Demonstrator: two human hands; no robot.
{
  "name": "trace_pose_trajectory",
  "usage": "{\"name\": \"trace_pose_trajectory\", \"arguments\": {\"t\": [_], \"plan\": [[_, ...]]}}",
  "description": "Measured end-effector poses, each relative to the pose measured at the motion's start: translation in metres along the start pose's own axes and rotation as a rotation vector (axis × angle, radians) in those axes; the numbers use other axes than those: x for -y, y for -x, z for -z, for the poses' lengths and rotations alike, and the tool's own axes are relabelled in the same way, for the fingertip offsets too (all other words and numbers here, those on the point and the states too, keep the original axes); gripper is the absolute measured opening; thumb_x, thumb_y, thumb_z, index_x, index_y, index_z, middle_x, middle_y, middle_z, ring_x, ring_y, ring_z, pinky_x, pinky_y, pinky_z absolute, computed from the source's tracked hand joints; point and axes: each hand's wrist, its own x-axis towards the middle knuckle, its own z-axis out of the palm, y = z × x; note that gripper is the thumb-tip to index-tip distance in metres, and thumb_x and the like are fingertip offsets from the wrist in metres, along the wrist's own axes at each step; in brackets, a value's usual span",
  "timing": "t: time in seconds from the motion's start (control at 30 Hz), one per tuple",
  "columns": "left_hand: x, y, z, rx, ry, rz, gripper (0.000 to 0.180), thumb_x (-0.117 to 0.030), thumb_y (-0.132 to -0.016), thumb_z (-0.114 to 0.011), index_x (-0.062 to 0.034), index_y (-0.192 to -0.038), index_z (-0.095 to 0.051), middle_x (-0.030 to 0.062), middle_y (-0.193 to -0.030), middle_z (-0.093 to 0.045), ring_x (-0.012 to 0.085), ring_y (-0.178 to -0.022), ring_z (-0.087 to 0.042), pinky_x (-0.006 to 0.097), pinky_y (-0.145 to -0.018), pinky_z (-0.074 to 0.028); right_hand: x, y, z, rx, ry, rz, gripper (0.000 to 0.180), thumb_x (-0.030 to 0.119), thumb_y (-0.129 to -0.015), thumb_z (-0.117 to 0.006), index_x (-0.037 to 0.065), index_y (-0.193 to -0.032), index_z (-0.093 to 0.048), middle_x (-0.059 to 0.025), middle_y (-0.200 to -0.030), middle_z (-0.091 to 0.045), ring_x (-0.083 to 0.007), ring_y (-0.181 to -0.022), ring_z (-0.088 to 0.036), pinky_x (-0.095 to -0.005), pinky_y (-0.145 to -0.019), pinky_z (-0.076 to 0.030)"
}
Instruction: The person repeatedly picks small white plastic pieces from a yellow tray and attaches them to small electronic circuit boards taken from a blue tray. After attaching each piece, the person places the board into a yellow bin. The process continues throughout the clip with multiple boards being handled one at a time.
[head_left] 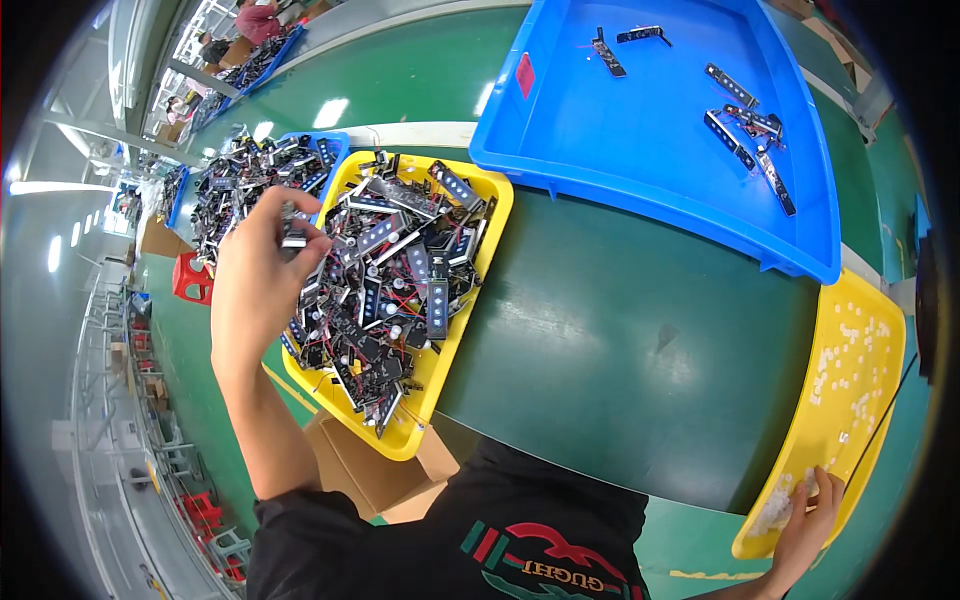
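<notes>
My left hand [262, 265] is raised over the left edge of a yellow tray [425, 405], its thumb and fingers pinching a small module [293, 238] with a pale edge, partly hidden by the fingers. That tray is heaped with black circuit-board modules [380, 235] bearing rows of white square lights and thin red and black wires. At the lower right, my right hand [808, 525] reaches into a second yellow tray [835, 440]. Its fingers curl together beside a pile of small whitish pieces [772, 512]; whatever sits between the fingertips is too small to tell.
A large blue tray [640, 120] with several modules stands at the far side of the dark green table [640, 350]. Behind the left yellow tray, a blue bin [335, 150] is piled with modules. Below are a cardboard box [375, 465] and a red stool [192, 280].
</notes>
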Motion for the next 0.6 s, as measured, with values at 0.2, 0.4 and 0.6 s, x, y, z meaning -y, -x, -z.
{"name": "trace_pose_trajectory", "arguments": {"t": [0.2,0.4,0.6], "plan": [[0.005,-0.019,0.02,0.353,-0.088,-0.049,0.051,0.004,-0.068,-0.071,-0.0029,-0.116,-0.056,0.0069,-0.09,-0.062,0.0142,-0.088,-0.058,0.027,-0.076,-0.044,-0.007,-0.004,0.0,-0.039,-0.068,-0.064,0.006,0.0,-0.085,-0.055,-0.003,-0.09,-0.053,-0.007,-0.088,-0.051,-0.0174,-0.07,-0.048,-0.0299,-0.059,-0.04],[-0.005,-0.021,0.03,0.455,0.047,-0.085,0.056,0.0,-0.065,-0.074,-0.0029,-0.117,-0.055,0.0099,-0.09,-0.063,0.0213,-0.088,-0.062,0.032,-0.079,-0.049,0.007,-0.001,0.003,-0.138,0.016,0.025,0.005,0.0,-0.086,-0.054,-0.002,-0.085,-0.051,-0.0076,-0.083,-0.049,-0.0173,-0.063,-0.043,-0.0298,-0.059,-0.038],[-0.01,-0.019,0.032,0.405,-0.028,-0.113,0.051,-0.006,-0.068,-0.074,-0.0038,-0.116,-0.056,0.0101,-0.089,-0.063,0.0217,-0.086,-0.062,0.034,-0.075,-0.048,0.023,0.003,0.01,-0.312,-0.008,-0.069,0.005,0.003,-0.089,-0.055,-0.002,-0.089,-0.054,-0.0064,-0.085,-0.053,-0.0161,-0.065,-0.046,-0.0285,-0.059,-0.038]]}}
